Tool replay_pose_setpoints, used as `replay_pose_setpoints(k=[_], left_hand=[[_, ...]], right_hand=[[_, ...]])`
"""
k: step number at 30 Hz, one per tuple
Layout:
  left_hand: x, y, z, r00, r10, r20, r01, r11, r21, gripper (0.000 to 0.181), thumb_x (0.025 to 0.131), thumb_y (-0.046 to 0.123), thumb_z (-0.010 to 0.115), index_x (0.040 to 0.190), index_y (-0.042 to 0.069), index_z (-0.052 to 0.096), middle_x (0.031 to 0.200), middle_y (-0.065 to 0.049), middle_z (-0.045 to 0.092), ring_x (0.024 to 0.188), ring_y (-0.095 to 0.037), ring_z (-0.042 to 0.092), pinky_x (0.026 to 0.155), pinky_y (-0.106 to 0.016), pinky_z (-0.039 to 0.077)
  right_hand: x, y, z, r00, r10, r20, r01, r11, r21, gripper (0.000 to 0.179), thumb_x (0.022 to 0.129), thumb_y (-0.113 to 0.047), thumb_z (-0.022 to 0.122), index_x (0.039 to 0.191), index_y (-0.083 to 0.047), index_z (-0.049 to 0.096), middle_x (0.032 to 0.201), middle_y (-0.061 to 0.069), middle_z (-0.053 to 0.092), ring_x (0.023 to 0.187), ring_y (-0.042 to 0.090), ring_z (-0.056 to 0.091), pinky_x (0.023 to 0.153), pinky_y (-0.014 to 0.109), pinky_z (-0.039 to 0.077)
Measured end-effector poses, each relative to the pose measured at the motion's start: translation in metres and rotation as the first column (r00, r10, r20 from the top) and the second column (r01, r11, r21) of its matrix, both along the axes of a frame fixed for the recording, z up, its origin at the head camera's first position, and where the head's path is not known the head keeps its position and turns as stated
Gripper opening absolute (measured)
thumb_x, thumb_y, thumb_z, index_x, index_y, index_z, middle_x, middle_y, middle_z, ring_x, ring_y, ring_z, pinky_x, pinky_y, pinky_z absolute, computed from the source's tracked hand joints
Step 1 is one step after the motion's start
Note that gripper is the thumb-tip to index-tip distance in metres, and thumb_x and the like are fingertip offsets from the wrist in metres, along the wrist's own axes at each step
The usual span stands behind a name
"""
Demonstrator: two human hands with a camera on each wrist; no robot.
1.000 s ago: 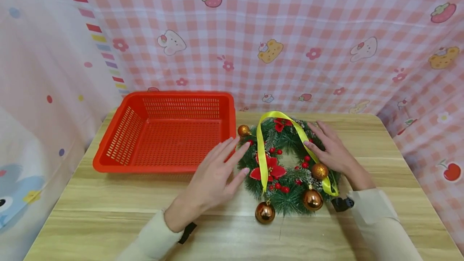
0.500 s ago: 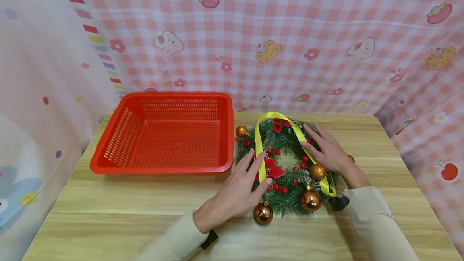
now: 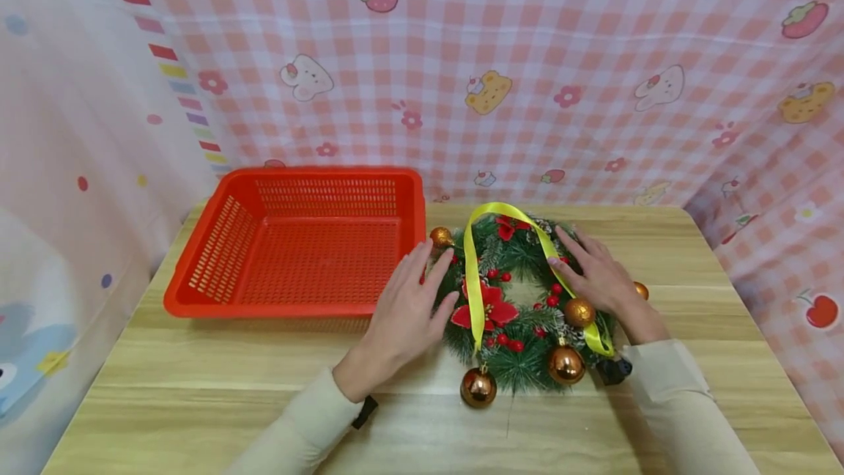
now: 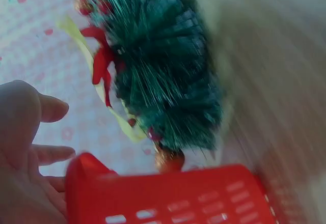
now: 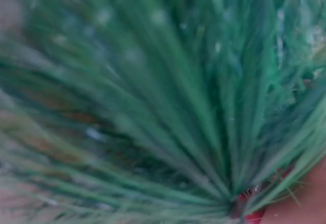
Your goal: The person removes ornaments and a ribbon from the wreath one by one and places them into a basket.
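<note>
A green Christmas wreath (image 3: 521, 372) lies on the table, trimmed with red poinsettias, berries, copper baubles and a loop of yellow ribbon (image 3: 471, 262). My right hand (image 3: 603, 281) rests on the wreath's right side, fingers spread over the needles and thumb by the ribbon. Green needles (image 5: 168, 81) fill most of the right wrist view. Between the wreath and the red basket (image 3: 297, 310), my left hand (image 3: 402, 314) hovers with its fingers extended. The left wrist view has that hand's thumb and fingers apart from the wreath (image 4: 158, 56), near the basket's corner (image 4: 163, 191).
The red plastic basket, with slotted walls and a bare floor, stands left of the wreath on the wooden table (image 3: 217, 387). A pink checked curtain (image 3: 422, 57) hangs behind the table's back edge. Another curtain (image 3: 53, 167) borders the left side.
My left hand first moved right over the wreath's left part, then drew back left toward the basket's edge. The right hand stays on the wreath, which lies in about the same place.
</note>
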State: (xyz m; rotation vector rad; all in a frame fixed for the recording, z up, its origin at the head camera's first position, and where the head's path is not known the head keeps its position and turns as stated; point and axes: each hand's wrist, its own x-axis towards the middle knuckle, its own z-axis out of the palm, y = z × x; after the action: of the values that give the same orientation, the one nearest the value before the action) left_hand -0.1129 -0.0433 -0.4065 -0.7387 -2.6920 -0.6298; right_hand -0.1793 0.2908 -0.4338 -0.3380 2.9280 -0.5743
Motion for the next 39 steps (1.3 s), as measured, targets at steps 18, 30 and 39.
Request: replay_pose_setpoints(k=[18,30,39], left_hand=[[-0.011,-0.005,-0.006,0.969,0.218,0.113,-0.202,0.97,-0.138,0.065,0.1,0.046,0.051,0.155,0.014,0.035,0.15,-0.024,0.044,0.133,-0.041,0.048,0.1,-0.054,0.048],[-0.015,-0.009,-0.008,0.976,0.206,0.073,-0.193,0.969,-0.156,0.065,0.099,0.046,0.052,0.152,0.011,0.039,0.15,-0.022,0.044,0.13,-0.039,0.052,0.091,-0.051,0.054],[-0.018,-0.012,-0.006,0.97,0.214,0.118,-0.191,0.966,-0.176,0.066,0.1,0.048,0.051,0.154,0.013,0.036,0.154,-0.019,0.04,0.133,-0.037,0.05,0.091,-0.05,0.053]], right_hand=[[0.01,-0.008,-0.003,0.991,-0.13,-0.01,0.13,0.991,0.041,0.07,0.105,-0.056,0.026,0.16,-0.017,0.01,0.159,0.029,0.018,0.143,0.051,0.019,0.1,0.072,0.032],[0.019,-0.013,-0.003,0.967,-0.254,-0.026,0.255,0.966,0.032,0.074,0.103,-0.059,0.018,0.16,-0.014,0.005,0.157,0.034,0.019,0.141,0.053,0.02,0.089,0.074,0.038],[0.022,-0.019,0.004,0.959,-0.284,0.011,0.284,0.959,0.004,0.079,0.103,-0.06,0.02,0.159,-0.008,0.004,0.157,0.036,0.014,0.14,0.058,0.016,0.1,0.078,0.023]])
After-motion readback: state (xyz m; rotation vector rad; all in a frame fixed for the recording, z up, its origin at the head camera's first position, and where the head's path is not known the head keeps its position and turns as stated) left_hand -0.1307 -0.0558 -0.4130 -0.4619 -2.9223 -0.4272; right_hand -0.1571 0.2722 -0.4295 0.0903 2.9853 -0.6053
